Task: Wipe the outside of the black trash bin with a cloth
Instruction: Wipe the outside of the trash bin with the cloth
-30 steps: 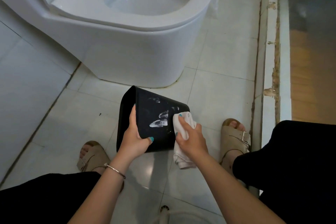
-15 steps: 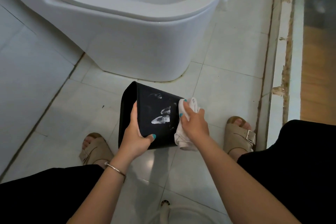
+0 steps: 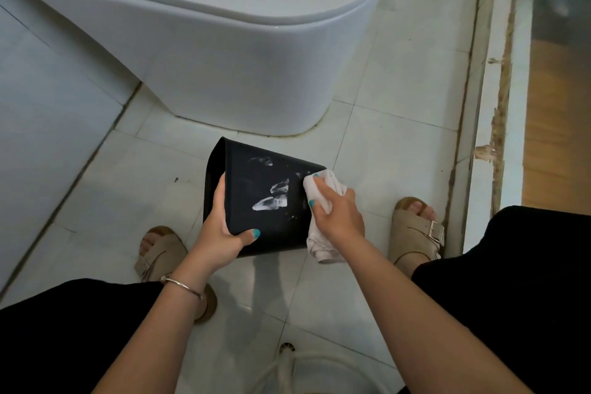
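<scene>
Gripping the bin (image 3: pixel 256 189) by its rim, your left hand (image 3: pixel 220 233) has its thumb laid on the outside wall and its fingers curled over the edge on the left. You hold the bin tipped on its side above the floor (image 3: pixel 399 169), mouth to the left and base to the right, just in front of the toilet (image 3: pixel 224 41) and between your two sandals. What is inside it you cannot tell from here; the opening faces away. Your right hand (image 3: pixel 335 217) grasps the cloth (image 3: pixel 323 189), bunched and white, and presses it against the bin's right end, near the base; a loose tail of cloth hangs below your palm. The bin's wall is matte black, with pale white smears in the middle, the largest a streak near the centre, smaller ones above it toward the far edge. The toilet bowl at the far side looks pale and bare inside.
</scene>
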Available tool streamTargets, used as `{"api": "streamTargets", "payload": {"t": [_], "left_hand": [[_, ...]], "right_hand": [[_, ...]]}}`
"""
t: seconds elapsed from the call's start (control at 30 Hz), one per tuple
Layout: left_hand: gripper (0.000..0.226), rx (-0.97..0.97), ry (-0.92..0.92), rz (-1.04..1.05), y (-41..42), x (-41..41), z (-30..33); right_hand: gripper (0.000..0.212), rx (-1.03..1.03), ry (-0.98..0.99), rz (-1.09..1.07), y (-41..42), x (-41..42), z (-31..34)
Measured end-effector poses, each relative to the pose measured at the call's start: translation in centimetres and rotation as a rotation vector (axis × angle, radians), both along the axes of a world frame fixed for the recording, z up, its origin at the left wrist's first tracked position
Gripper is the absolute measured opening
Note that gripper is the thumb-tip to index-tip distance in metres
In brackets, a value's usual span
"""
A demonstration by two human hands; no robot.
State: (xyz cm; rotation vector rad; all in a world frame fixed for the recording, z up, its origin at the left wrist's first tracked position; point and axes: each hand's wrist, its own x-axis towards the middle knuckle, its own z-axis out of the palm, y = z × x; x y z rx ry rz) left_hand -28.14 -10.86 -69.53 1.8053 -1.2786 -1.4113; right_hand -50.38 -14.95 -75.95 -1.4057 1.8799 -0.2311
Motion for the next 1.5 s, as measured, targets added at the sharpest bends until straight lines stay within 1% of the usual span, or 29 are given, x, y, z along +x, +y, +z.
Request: {"api": "streamTargets", "payload": {"t": [0.13, 0.27, 0.33, 0.57, 0.77, 0.9, 1.1, 1.17, 1.3, 1.37, 1.5], "left_hand": [[0.114, -0.015, 0.004, 0.03, 0.3, -0.2, 0.0], [0.113, -0.057, -0.071, 0.089, 0.7, -1.4, 0.2], [0.117, -0.064, -0.082, 0.101, 1.0, -1.4, 0.2], [0.117, -0.037, -0.083, 0.037, 0.4, -0.6, 0.6], [0.118, -0.035, -0.088, 0.016, -0.4, -0.3, 0.7], [0.12, -0.03, -0.083, -0.01, -1.0, 0.3, 0.2], [0.12, 0.004, -0.051, -0.029, -1.0, 1.3, 0.1], [0.119, 0.006, -0.036, -0.024, -1.0, 1.4, -0.1], [0.12, 0.011, -0.028, 0.012, -0.3, 1.7, -0.6], [0.121, 0.007, -0.029, 0.035, -0.1, 1.7, -0.7], [0.12, -0.03, -0.042, 0.064, -0.1, 0.5, -0.4]], "right_hand": [[0.048, -0.007, -0.009, -0.003, -1.8, -0.3, -0.2], [0.049, -0.006, 0.015, 0.009, -1.6, -0.5, -0.4], [0.049, -0.004, 0.026, 0.028, -1.5, -0.3, -0.3], [0.051, -0.043, 0.074, 0.134, -0.9, -0.1, 0.4], [0.052, -0.05, -0.001, 0.16, 2.4, 0.2, 0.8], [0.051, -0.027, 0.021, 0.195, 4.3, 0.4, 1.1], [0.05, 0.001, 0.15, 0.236, 0.3, 0.4, 1.9], [0.05, -0.024, 0.182, 0.235, -2.1, 0.6, 2.1], [0.052, -0.039, 0.236, 0.34, -6.4, 0.7, 2.4], [0.053, -0.026, 0.217, 0.352, -6.5, 1.1, 2.3], [0.055, -0.041, 0.155, 0.289, -3.4, 1.3, 2.1]]}}
